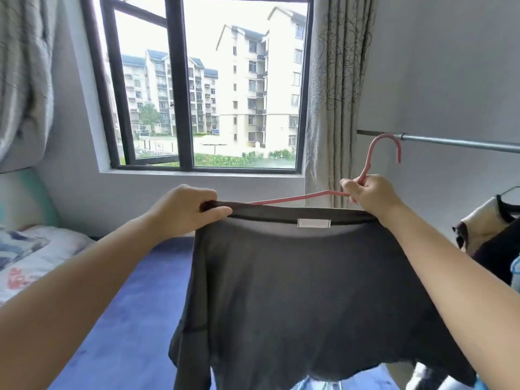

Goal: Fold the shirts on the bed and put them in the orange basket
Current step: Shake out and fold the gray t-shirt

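Up high, left hand [185,211] pinching grey shirt [295,291] collar, right hand [368,194] gripping pink hanger [371,161] neck.

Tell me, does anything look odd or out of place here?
Only the pink hanger: gripped by the right hand, it sits tilted, half out of the grey shirt's collar, which the left hand holds.

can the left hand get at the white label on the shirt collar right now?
Probably not without letting go: the left hand grips the dark shirt's collar, though the white label itself lies uncovered between both hands.
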`<state>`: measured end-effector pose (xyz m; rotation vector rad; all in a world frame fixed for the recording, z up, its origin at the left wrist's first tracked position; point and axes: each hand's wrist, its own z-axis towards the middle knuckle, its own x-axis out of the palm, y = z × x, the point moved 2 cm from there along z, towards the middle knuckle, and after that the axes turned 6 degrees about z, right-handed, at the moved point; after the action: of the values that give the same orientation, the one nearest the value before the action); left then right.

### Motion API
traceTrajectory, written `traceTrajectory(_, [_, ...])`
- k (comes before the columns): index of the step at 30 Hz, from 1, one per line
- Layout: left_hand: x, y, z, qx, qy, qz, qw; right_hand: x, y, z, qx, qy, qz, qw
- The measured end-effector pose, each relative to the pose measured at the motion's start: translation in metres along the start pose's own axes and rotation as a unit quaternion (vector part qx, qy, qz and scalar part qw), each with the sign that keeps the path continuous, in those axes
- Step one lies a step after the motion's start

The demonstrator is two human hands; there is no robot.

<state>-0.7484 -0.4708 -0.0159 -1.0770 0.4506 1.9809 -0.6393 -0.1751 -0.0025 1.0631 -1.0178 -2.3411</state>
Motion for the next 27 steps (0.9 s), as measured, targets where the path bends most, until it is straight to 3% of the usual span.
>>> traceTrajectory(3, [0.001, 0.005, 0.008, -0.039, -0.018, -0.018, 0.999, -0.004, -0.016, 0.019, 0.05, -0.036, 0.032, 0.998])
traceTrajectory(5, [0.011, 0.002, 0.015, -0.077, -0.002, -0.027, 0.997, -0.004, -0.033, 0.03, 0.111, -0.044, 0.121, 0.985])
traceTrajectory(9, [0.033, -0.015, 0.031, -0.191, 0.035, -0.179, 0.964, 0.019, -0.05, 0.036, 0.174, 0.04, 0.251, 0.951])
traceTrajectory(13, [0.051, -0.042, 0.05, -0.296, -0.003, -0.405, 0.865, 0.05, -0.046, 0.032, 0.186, 0.051, 0.341, 0.92])
traceTrajectory(17, [0.064, -0.055, 0.057, -0.401, 0.105, -0.517, 0.749, 0.063, -0.04, 0.029, 0.145, 0.029, 0.458, 0.877])
traceTrajectory(20, [0.073, -0.058, 0.061, -0.429, 0.145, -0.487, 0.747, 0.062, -0.035, 0.033, 0.102, 0.001, 0.511, 0.854])
traceTrajectory(24, [0.088, -0.053, 0.062, -0.451, 0.095, -0.497, 0.735, 0.063, -0.042, 0.049, 0.063, -0.075, 0.518, 0.85])
traceTrajectory(27, [0.096, -0.036, 0.058, -0.485, 0.06, -0.488, 0.723, 0.061, -0.048, 0.065, 0.002, -0.109, 0.464, 0.879])
